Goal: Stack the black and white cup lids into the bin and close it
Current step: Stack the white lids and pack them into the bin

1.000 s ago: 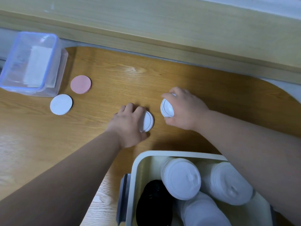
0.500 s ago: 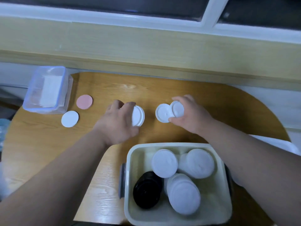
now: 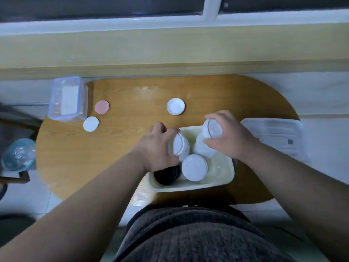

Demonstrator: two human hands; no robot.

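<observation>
Bench (image 3: 132, 95) by a window (image 3: 94, 6): my left grip (image 3: 156, 146) clamps one lid (image 3: 179, 144), my right grip (image 3: 228, 137) a second lid (image 3: 213, 128), over the bin (image 3: 190, 187) for stacking; a third lid (image 3: 175, 106) lies beyond.

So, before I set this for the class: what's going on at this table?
A person is loading cup lids into a cream bin. The left hand grips a first white lid over the bin's left side, and the right hand holds a second white lid above the far white stack. A nearer white stack and a black stack sit inside. A loose white lid lies on the table beyond the bin, whose cover lies off to the right.
</observation>
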